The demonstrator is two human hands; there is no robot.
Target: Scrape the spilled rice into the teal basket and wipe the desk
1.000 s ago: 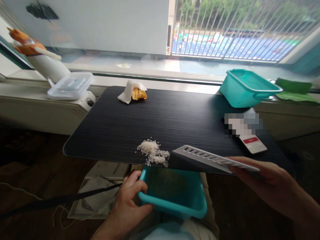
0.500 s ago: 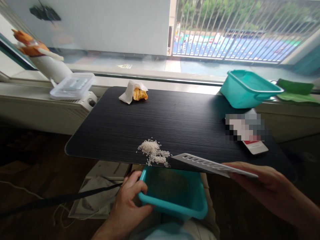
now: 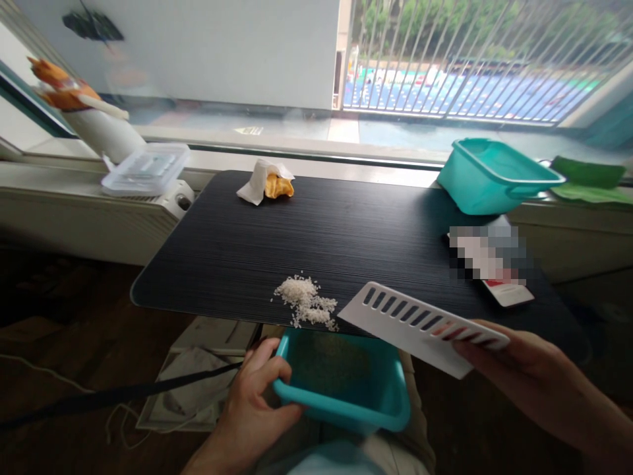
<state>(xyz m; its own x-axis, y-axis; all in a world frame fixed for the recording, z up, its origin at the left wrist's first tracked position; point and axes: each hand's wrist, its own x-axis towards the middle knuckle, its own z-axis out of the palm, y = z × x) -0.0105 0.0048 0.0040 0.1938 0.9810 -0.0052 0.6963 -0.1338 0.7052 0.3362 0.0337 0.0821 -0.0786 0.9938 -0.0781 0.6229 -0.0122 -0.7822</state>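
A small heap of white rice (image 3: 305, 302) lies near the front edge of the black table (image 3: 316, 237). Just below that edge, my left hand (image 3: 252, 402) grips the left rim of a teal plastic bin (image 3: 346, 386), with rice grains on its bottom. My right hand (image 3: 519, 369) holds a white slotted plastic panel (image 3: 420, 326) by its right end. The panel's slotted face is tilted toward me, and its left end sits just right of the rice heap.
A second teal bin (image 3: 494, 177) stands at the table's far right, a phone (image 3: 499, 270) in front of it. A white wrapper with something orange (image 3: 267, 185) lies at the far edge. A clear lidded box (image 3: 146, 169) rests on the left sill. A black cable (image 3: 99, 396) crosses the floor.
The white panel has tipped from nearly edge-on to face me, so its slots now show. My left hand and the teal bin have stayed put.
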